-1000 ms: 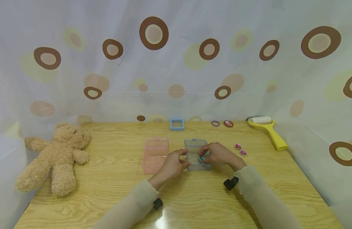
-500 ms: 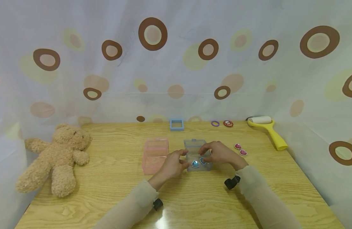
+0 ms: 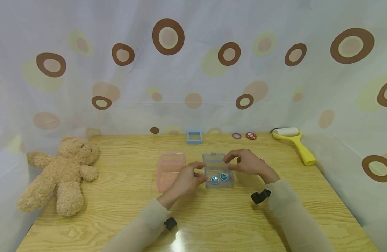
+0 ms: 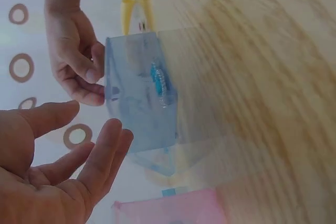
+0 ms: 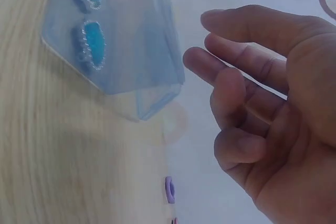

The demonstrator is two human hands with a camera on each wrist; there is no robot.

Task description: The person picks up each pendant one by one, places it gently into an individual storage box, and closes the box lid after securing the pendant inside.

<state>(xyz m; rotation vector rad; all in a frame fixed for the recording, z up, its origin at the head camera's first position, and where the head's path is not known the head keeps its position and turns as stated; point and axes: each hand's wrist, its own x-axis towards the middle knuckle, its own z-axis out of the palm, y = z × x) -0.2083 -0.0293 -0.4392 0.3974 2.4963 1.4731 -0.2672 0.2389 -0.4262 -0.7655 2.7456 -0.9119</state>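
Observation:
A translucent blue-grey plastic box (image 3: 219, 185) stands on the table with its lid raised at the back. Inside lie two blue heart-like gems with beaded white rims, the left gem (image 3: 214, 180) and the right gem (image 3: 223, 176). My left hand (image 3: 186, 179) is at the box's left side, fingers loosely extended with nothing between them. On the opposite side, my right hand (image 3: 246, 163) hovers by the box's right edge, fingers relaxed and empty. The right wrist view shows that hand (image 5: 278, 93) apart from the box wall (image 5: 142, 72).
Left of the box is an opened pink case (image 3: 163, 180). Pink gems (image 3: 262, 160) are partly hidden behind my right wrist. Along the back sit a blue square frame (image 3: 194, 137), purple ring (image 3: 236, 135), red badge (image 3: 251, 135) and yellow lint roller (image 3: 301, 150). A teddy bear (image 3: 62, 171) lies left.
My right hand has let go of a blue gem in the box and moved up and right. Both blue gems now show fully. My left hand has shifted slightly left.

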